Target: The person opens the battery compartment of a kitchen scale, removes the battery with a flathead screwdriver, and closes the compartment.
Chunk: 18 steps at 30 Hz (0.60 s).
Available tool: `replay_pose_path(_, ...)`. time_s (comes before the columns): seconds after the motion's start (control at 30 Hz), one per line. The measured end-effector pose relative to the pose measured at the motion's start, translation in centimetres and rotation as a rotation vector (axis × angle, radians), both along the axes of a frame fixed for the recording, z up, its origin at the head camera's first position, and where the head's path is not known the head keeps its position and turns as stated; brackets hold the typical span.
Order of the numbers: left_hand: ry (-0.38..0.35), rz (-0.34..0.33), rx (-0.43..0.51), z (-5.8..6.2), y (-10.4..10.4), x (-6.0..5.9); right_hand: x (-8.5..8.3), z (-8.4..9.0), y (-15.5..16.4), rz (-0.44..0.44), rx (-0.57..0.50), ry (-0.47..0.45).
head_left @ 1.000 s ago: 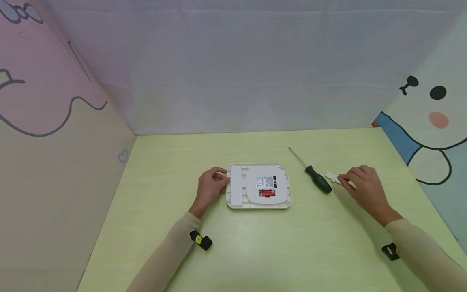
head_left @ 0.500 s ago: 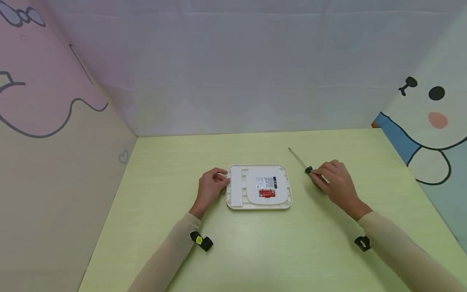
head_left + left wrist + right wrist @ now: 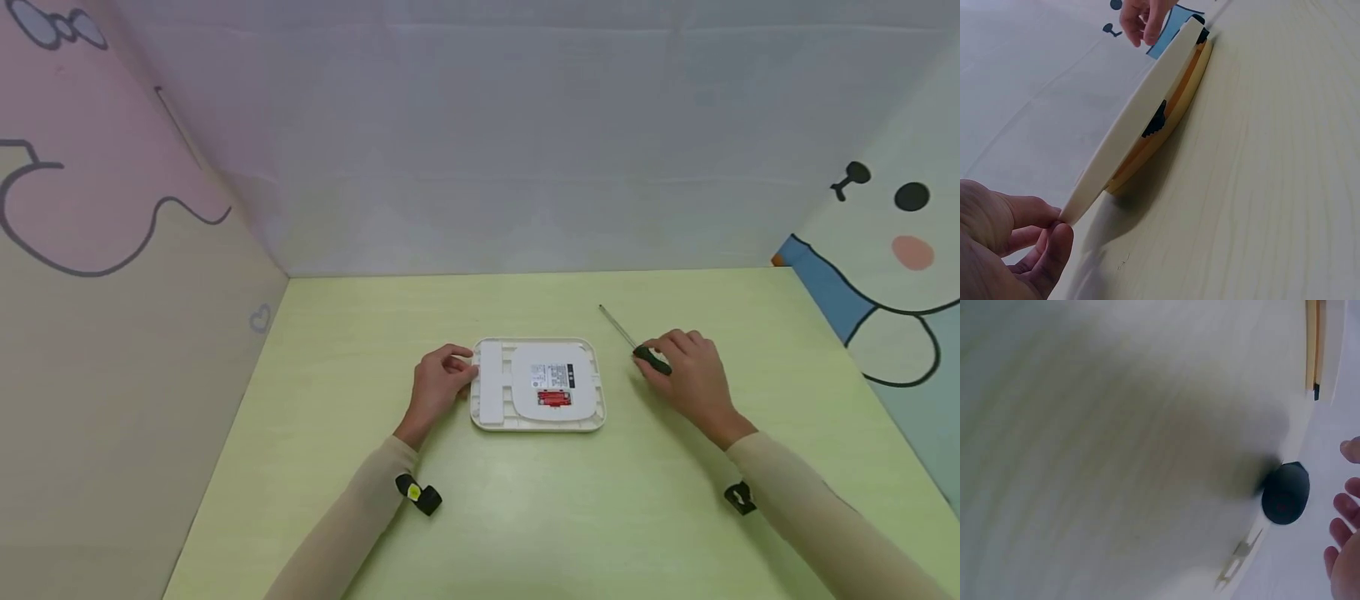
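Observation:
A white rectangular device lies on the table with its battery compartment facing up, and red batteries show inside. My left hand pinches its left edge between thumb and fingers, plainly seen in the left wrist view. To the right lies a screwdriver with a dark green handle and a thin metal shaft. Over its handle is my right hand, thumb and fingers parted on either side. In the right wrist view the fingers stand apart from the handle.
A small white battery cover lies beyond the screwdriver handle in the right wrist view; the right hand hides it in the head view. Cloth walls with cartoon prints enclose the back and sides of the pale yellow-green table.
My right hand has let go of the small white cover and moved left over the screwdriver, its thumb and fingers now wider apart around the handle. My left hand stays at the device's edge.

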<state>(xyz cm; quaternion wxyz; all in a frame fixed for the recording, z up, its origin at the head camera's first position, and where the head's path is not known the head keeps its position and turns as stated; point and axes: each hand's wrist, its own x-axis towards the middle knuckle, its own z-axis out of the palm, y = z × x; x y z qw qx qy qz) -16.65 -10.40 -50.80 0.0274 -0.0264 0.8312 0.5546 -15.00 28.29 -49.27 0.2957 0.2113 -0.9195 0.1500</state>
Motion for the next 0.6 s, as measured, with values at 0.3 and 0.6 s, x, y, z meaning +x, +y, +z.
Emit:
replay_pose_path(0.3,0.006,0.001,-0.001,0.4,0.0,0.1,1.8,-1.0,1.7,-0.171,0.096,-0.182)
replay_pose_path(0.6,0.005,0.0,-0.011,0.3,0.1,0.1,2.6,-1.4,2.0,-0.188,0.074,-0.227)
